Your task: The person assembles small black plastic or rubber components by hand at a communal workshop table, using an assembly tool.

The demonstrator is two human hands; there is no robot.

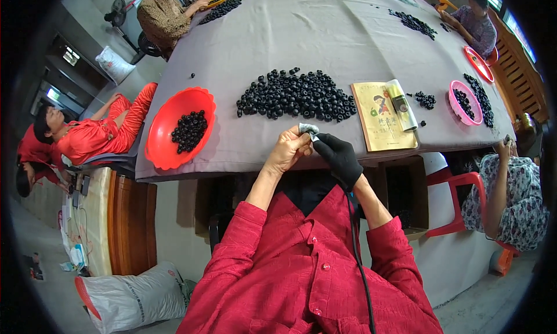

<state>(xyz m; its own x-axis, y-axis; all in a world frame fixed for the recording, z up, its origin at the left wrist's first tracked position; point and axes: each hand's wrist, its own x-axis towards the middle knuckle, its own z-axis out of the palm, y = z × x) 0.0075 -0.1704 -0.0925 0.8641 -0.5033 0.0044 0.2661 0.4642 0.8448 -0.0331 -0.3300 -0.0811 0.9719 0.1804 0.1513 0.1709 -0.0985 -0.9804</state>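
My bare left hand [288, 147] is closed in a pinch just off the table's near edge, with a pale wrapping on a fingertip. Fingertip to fingertip with it, my right hand [341, 161] wears a black glove and is closed too. Whatever small piece sits between them is too covered to make out. Beyond the hands a heap of small black ring-like parts [296, 95] lies on the grey tablecloth [278, 38]. More such parts fill the middle of a red scalloped bowl [162, 120] at the left.
Right of the heap lies a yellow booklet [371, 128] with a clear-and-yellow roll [401, 105] on it. A pink basket [474, 114] of black parts stands farther right. Other people sit around the table. A red chair [458, 203] and a white sack [136, 296] flank me.
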